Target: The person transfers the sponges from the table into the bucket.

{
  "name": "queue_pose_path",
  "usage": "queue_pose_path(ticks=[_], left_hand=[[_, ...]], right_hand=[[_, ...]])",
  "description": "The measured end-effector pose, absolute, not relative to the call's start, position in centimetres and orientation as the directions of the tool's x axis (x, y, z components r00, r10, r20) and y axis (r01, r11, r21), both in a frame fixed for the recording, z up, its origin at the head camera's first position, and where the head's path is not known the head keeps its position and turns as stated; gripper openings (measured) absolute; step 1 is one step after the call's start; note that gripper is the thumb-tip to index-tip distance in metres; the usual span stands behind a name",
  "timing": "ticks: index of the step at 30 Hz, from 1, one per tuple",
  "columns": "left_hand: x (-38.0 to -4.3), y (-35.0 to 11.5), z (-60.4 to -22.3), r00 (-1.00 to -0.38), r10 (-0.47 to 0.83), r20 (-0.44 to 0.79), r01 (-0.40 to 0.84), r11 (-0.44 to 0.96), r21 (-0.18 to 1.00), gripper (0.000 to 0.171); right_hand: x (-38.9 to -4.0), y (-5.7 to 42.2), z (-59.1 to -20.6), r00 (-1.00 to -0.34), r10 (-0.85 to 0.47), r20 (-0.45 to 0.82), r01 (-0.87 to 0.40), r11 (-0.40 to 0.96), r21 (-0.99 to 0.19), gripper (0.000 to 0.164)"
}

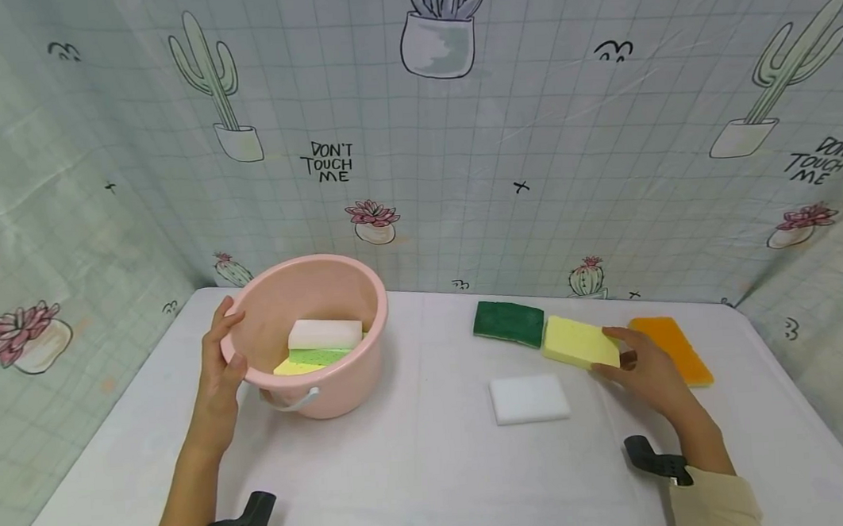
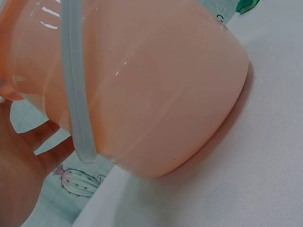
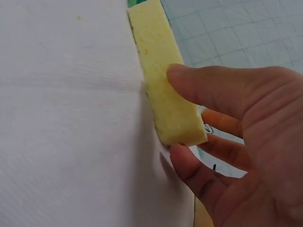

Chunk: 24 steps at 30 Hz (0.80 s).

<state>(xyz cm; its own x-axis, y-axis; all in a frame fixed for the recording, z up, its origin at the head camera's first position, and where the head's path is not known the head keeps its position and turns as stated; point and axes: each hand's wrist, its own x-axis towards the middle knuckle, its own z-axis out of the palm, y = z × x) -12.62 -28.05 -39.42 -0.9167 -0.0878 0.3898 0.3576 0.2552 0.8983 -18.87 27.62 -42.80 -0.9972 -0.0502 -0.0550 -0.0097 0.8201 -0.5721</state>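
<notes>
My left hand (image 1: 216, 377) grips the left rim of a pink bucket (image 1: 349, 384), which leans so its mouth faces me. Inside the bucket lie a white sponge (image 1: 325, 333), a light green sponge (image 1: 315, 356) and a yellow one (image 1: 294, 368). In the left wrist view the bucket's pale handle (image 2: 75, 85) hangs down its side, and the fingers pass partly behind the bucket. On the right, my right hand (image 1: 645, 370) pinches the near end of a yellow sponge (image 1: 576, 341). The right wrist view shows thumb and fingers on either side of this sponge (image 3: 161, 61).
A dark green scouring pad (image 1: 509, 323) lies just left of the pinched sponge. Nearer to me is a white sponge (image 1: 529, 399). Behind the right hand sits an orange sponge (image 1: 672, 349). A patterned cloth (image 1: 416, 152) rises at the back of the white table (image 1: 432, 469).
</notes>
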Motion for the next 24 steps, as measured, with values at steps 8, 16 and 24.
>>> queue_pose_path(ticks=[8, 16, 24], left_hand=[[-12.65, -28.08, -39.71, -0.920, -0.082, 0.384, 0.350, 0.269, 0.897, 0.053], [-12.76, -28.10, -39.64, -0.913, -0.083, 0.399, 0.369, 0.245, 0.896, 0.054], [-12.78, -27.97, -39.57, -0.916, -0.095, 0.390, 0.358, 0.247, 0.901, 0.054]], right_hand=[[-18.52, 28.27, -42.86, -0.992, -0.104, -0.078, -0.037, 0.799, -0.601, 0.068], [-18.91, 28.20, -43.46, -0.996, -0.081, -0.030, -0.046, 0.792, -0.609, 0.065], [-18.80, 28.19, -43.06, -0.999, -0.046, -0.002, -0.036, 0.789, -0.613, 0.063]])
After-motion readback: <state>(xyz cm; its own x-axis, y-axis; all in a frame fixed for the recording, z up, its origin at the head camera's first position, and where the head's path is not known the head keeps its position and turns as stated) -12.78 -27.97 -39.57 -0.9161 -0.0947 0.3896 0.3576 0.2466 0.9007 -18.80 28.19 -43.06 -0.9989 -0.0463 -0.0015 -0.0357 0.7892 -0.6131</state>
